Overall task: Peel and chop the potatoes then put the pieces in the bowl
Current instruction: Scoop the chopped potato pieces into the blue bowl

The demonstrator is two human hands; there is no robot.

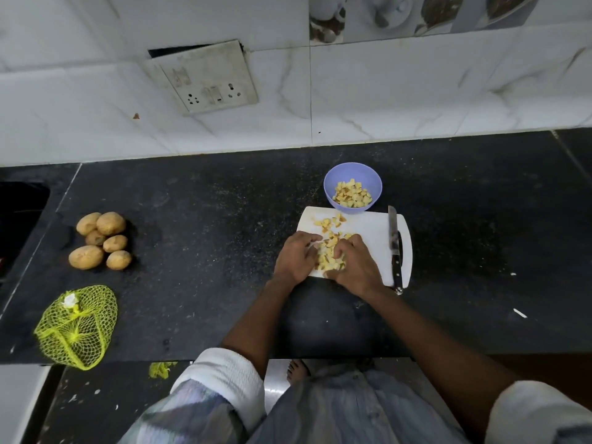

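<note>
Both hands (326, 261) cup chopped potato pieces (328, 256) between them on the cutting board (371, 229).

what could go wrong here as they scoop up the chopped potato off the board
1. Both hands, left hand and right hand, cup a loose heap of potato pieces; some may drop onto the dark counter on the way to the bowl.
2. The knife lies on the cutting board just right of the right hand, so a sideways sweep could brush the blade.
3. A few pieces near the board's far edge might be left behind.
</note>
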